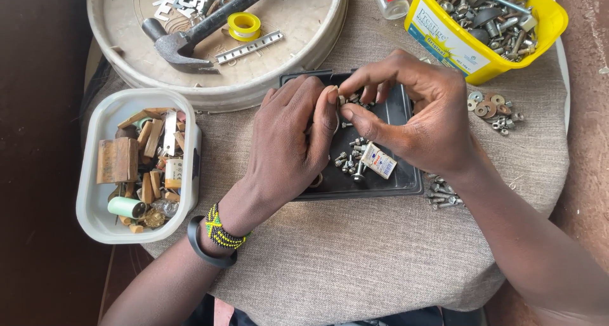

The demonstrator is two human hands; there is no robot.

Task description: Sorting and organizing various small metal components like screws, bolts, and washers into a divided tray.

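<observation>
A round table covered in grey-brown cloth (355, 256) carries everything. At the far left sits a big round tray (114, 21) with a hammer (190, 37), a yellow roll of tape (244, 26) and small metal strips. At the far right a yellow tub (444, 47) is heaped with bolts and nuts. A white tub (92, 193) of wood and brass scraps lies near left.

In the middle lies a black tray (396, 177) holding loose small screws (350, 158) and a little printed packet (379, 161). Above its far end the left hand (288, 142) and right hand (419, 110) meet, fingertips pinched together on a tiny metal piece (341, 101); what kind it is I cannot tell. Washers (488, 107) lie on the cloth to the right.

The step in hand looks like fitting or sorting one small fastener; the next move likely calls for a fine, steady fingertip grip.
</observation>
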